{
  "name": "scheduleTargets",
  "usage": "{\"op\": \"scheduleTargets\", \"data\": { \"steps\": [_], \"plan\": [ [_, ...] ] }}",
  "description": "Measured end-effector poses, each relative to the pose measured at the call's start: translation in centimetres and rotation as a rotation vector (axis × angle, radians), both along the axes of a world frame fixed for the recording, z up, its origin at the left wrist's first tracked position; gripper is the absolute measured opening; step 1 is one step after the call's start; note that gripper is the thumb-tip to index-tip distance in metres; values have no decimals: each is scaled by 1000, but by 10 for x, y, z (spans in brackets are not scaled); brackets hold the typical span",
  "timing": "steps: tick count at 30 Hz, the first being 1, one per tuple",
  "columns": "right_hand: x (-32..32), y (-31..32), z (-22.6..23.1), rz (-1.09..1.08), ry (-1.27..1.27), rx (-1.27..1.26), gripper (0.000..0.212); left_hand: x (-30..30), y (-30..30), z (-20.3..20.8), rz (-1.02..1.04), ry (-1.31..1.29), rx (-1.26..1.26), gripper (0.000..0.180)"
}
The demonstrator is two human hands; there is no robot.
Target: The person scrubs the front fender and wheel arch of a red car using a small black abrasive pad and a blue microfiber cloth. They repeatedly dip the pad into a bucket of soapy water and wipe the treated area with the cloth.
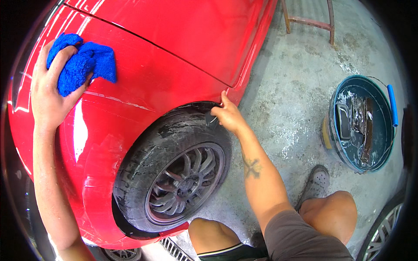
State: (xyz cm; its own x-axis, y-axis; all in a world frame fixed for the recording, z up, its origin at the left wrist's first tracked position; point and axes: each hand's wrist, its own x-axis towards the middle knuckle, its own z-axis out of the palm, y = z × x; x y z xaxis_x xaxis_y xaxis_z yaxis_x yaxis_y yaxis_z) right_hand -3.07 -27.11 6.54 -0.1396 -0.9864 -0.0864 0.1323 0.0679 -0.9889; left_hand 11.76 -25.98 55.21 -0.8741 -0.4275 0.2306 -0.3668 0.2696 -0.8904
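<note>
At upper left, the left hand (45,98) presses a bunched blue cloth (82,63) flat against the red car body (174,39), fingers curled over it, likely to wipe. The cloth's long axis runs toward upper right. At centre, the right hand (228,115) pinches a small dark brush (212,119) at the wheel arch above the tyre (174,169). 1 soapy bucket (361,124) stands at right.

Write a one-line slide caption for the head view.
Crouched beside a red car, left hand presses a blue cloth on the fender; right hand grips the wheel-arch edge above the tire.
</note>
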Motion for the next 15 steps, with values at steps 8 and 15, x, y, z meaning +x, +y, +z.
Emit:
{"op": "scheduleTargets", "data": {
  "steps": [8,15],
  "plan": [
    [14,29,36,119,-348,60,115,9,0,5,49,-2,8,64],
    [32,43,37,24,-423,10,93,7,-1,5,31,-9,15,62]
  ]
}}
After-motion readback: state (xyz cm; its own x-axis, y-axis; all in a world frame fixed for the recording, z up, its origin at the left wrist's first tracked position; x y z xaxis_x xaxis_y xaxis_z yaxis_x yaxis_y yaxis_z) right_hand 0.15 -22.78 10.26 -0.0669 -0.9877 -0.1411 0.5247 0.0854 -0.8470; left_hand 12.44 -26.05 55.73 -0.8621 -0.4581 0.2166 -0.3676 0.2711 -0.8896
